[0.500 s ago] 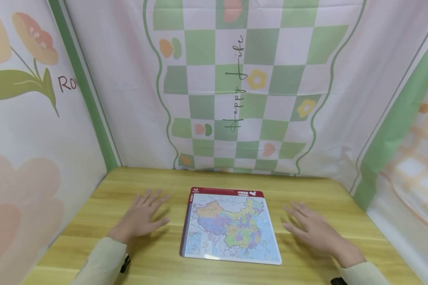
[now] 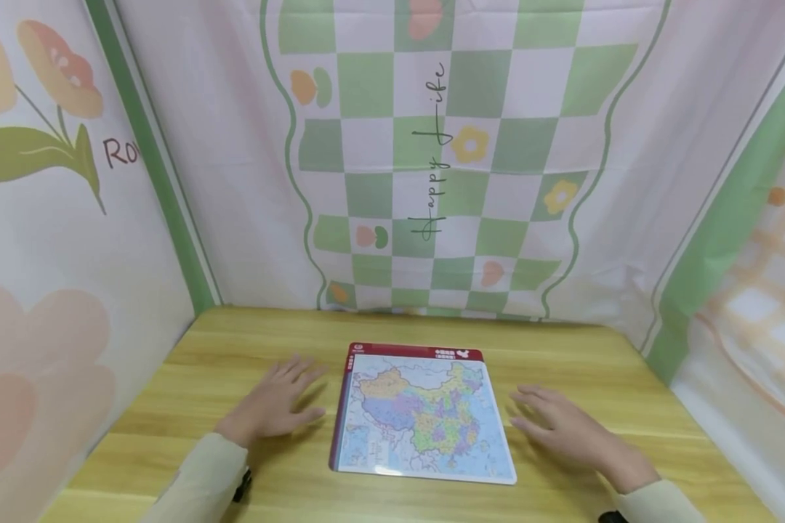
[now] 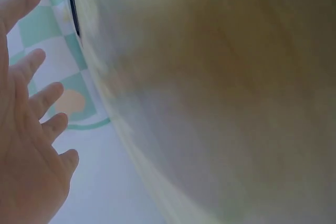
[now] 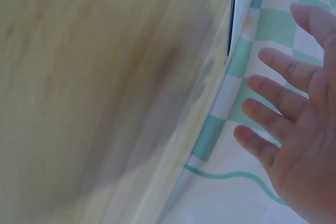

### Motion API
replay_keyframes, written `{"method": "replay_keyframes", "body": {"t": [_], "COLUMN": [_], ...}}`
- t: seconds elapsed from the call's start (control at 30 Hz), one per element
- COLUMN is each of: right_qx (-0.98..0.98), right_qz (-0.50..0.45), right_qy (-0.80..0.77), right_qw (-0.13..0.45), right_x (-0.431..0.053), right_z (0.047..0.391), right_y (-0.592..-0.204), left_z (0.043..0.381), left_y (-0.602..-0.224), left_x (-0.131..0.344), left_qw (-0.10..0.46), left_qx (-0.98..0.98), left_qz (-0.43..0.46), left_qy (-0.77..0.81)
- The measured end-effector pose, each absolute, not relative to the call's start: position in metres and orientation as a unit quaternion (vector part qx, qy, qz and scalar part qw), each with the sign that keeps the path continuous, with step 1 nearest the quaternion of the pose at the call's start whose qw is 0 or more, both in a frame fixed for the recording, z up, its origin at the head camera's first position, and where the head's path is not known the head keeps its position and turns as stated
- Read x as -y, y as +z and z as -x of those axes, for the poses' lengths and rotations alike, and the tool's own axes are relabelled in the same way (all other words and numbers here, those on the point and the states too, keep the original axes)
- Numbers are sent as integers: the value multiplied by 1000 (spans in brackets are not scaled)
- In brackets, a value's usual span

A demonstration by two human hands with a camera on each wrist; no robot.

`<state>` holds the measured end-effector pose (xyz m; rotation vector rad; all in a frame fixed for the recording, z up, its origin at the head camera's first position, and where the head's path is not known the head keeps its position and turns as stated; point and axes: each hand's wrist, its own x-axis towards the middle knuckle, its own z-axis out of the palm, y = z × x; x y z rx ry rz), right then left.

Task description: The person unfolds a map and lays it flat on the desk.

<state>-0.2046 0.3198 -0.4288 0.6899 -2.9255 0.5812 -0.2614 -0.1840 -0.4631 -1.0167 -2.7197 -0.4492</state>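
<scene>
A flat rectangular map board (image 2: pixel 425 414) with a red top strip lies on the wooden table, printed with a coloured map of China. To its left is my left hand (image 2: pixel 275 403), palm down with fingers spread, apart from the board's edge. On the other side my right hand (image 2: pixel 559 425) hovers near the board's right edge, fingers extended and holding nothing. Both wrist views show the palms, the left hand (image 3: pixel 31 129) and the right hand (image 4: pixel 299 124), above the table with a gap beneath. In each of those views the board appears only as a thin dark edge.
The wooden table (image 2: pixel 248 341) has a rounded far edge. A curtain (image 2: pixel 419 181) with green checks and "Happy Life" lettering hangs behind it. Printed cloth with flowers (image 2: pixel 46 240) stands at the left, and more patterned cloth (image 2: pixel 759 305) at the right.
Both hands have moved slightly inward, closer to the map board, and a little lower in the head view. The board stays where it was.
</scene>
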Motion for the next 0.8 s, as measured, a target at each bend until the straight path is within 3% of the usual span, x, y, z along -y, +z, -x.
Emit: {"method": "replay_keyframes", "body": {"t": [0.37, 0.8], "right_qx": [946, 933], "right_qz": [-269, -294], "right_qy": [173, 207], "right_qw": [51, -25], "right_x": [-307, -295], "right_z": [209, 209], "right_y": [-440, -439], "left_z": [259, 257], "left_y": [-462, -457], "left_x": [169, 146], "left_qw": [28, -22], "left_qx": [914, 919], "left_qz": [355, 360], "left_qy": [-193, -159]}}
